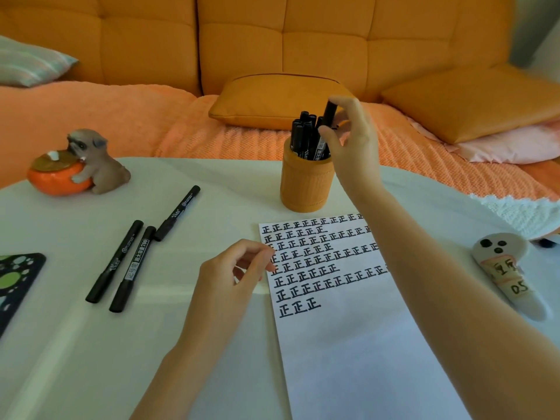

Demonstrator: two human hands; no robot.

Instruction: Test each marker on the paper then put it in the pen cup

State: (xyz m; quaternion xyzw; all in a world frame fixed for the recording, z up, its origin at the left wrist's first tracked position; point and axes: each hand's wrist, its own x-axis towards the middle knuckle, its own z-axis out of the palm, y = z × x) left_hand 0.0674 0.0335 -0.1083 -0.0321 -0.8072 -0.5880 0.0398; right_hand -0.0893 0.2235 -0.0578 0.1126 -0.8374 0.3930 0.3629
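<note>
Marker (pixel 329 112) pinched near its top between thumb and fingers of right hand (pixel 354 137), near upright, directly over the cup (pixel 306 183). Its lower part is hidden behind the thumb, so whether it is already inside the cup is unclear. The cup is orange, stands on the white surface (pixel 75 359) just beyond the top edge of the paper (pixel 348 344), and holds a bunch of black markers (pixel 303 131). The paper carries rows of black marks on its upper half; the lower half is blank. Left hand (pixel 230 274) rests on the surface at the paper's left edge, fingers loosely curled, gripping nothing, fingertips at the edge of the sheet. Three loose markers (pixel 133 269) lie capped on the surface left of the left hand, well apart from both hands. Dog figurine (pixel 97 165) sits at far left.
</note>
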